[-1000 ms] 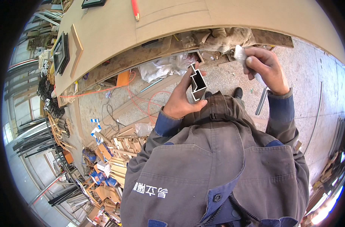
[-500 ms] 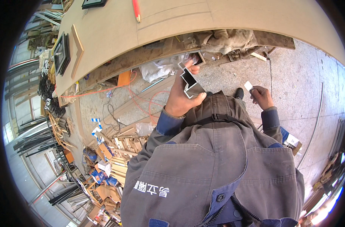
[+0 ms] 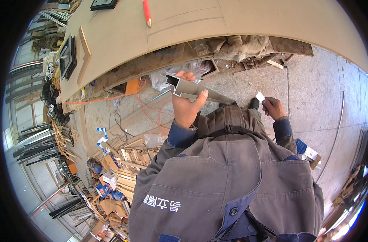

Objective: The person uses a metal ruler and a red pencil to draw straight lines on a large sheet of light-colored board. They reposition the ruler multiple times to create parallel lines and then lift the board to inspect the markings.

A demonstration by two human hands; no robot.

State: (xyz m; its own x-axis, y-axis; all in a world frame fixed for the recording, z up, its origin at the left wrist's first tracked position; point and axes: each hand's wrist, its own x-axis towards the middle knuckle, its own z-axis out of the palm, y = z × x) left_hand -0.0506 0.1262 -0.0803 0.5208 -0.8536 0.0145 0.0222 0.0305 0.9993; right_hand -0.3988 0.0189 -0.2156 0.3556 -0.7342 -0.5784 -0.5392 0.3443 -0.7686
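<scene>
My left hand [image 3: 186, 109] is wrapped round a hollow silver metal profile [image 3: 197, 91] with a stepped cross-section. Its open cut end points left, and its length runs right and toward my waist. The thumb lies along its near side, with fingertips showing over the far side. To the right, my right hand [image 3: 275, 108] pinches a small flat white piece [image 3: 260, 96] between thumb and fingers, apart from the profile. What the white piece is made of, I cannot tell. Beyond both hands lies a large tan board [image 3: 268, 20] with pencil lines and a red pencil [image 3: 147, 14] on it.
An angled wooden strip [image 3: 84, 52] and a black frame-like part [image 3: 67, 57] lie at the board's left. Beneath its edge are a crumpled cloth [image 3: 242, 46] and clear plastic. An orange hose [image 3: 140, 101] crosses the floor. Wood offcuts [image 3: 129, 161] are piled at lower left.
My left hand has moved left and turned the profile, so its long side now shows. My right hand, still with the white piece, has shifted slightly left.
</scene>
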